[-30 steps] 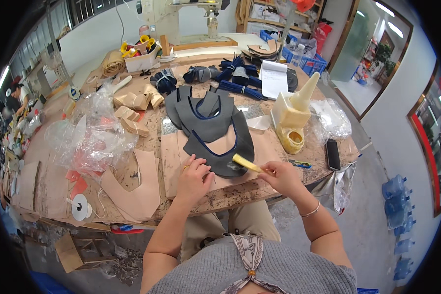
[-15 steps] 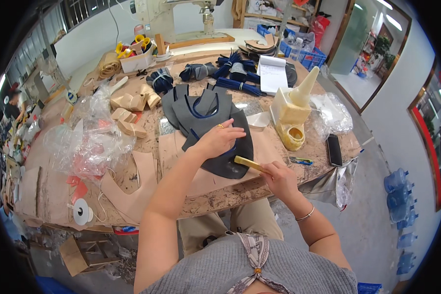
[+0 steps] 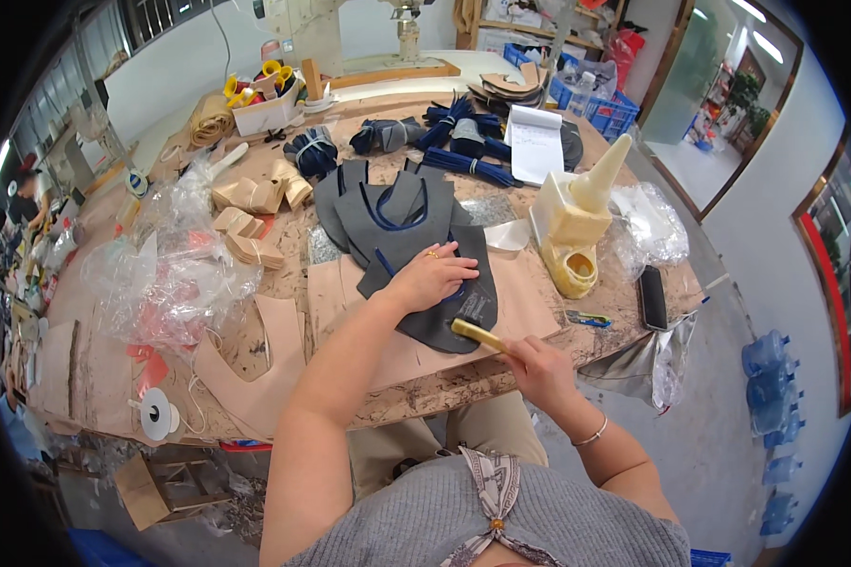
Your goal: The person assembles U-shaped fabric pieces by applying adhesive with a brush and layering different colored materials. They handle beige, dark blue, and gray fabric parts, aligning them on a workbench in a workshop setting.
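"What do you see of the two hands?"

"On my feed, the left hand (image 3: 433,281) lies open, gripping nothing, on one dark grey piece (image 3: 429,331). My right hand (image 3: 543,370) pinches one yellow stick-like tool (image 3: 482,336), its end over that piece."

"Around them?"

"Beyond the right hand, one cutter (image 3: 588,319) and one cream bottle (image 3: 565,229); farther right, one phone (image 3: 651,298)."

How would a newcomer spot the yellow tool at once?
Find the worktable, then the grey piece near its front edge, under the left hand. The yellow tool has its tip over that piece's lower right part. Unlike the bulky yellowish bottle beyond, it is slim and held in the right hand.
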The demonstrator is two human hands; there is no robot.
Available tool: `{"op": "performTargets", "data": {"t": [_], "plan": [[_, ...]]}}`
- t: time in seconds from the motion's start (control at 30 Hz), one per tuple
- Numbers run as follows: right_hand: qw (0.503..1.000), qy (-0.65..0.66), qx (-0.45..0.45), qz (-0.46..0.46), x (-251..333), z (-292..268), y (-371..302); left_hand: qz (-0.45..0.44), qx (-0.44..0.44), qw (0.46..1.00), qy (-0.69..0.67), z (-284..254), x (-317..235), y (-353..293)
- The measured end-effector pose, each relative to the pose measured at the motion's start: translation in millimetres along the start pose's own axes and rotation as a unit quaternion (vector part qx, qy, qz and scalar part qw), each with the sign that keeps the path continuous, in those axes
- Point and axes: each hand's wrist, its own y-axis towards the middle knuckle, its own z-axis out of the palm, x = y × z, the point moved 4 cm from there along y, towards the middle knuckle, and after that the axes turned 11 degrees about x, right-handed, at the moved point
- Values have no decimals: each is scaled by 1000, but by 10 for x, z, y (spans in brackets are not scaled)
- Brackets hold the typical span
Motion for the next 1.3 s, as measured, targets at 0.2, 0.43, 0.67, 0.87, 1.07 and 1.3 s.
{"op": "performTargets", "data": {"t": [0.2,0.43,0.67,0.87,1.07,1.3], "plan": [[994,89,-60,10,-204,-161,154,1,-5,1000,0,-32,8,11],[999,28,-10,12,-51,102,34,9,-3,1000,-21,-29,22,18],[974,222,-16,45,-166,-239,-230,31,-38,999,2,-61,-65,-10],[982,117,-86,123,-713,-976,-108,48,-171,983,-55,-254,-134,-154],[975,186,110,50,-166,-113,202,-70,-248,965,51,-274,-384,-450],[993,35,64,94,-400,-107,290,-191,-125,968,102,99,-201,-706]]}}
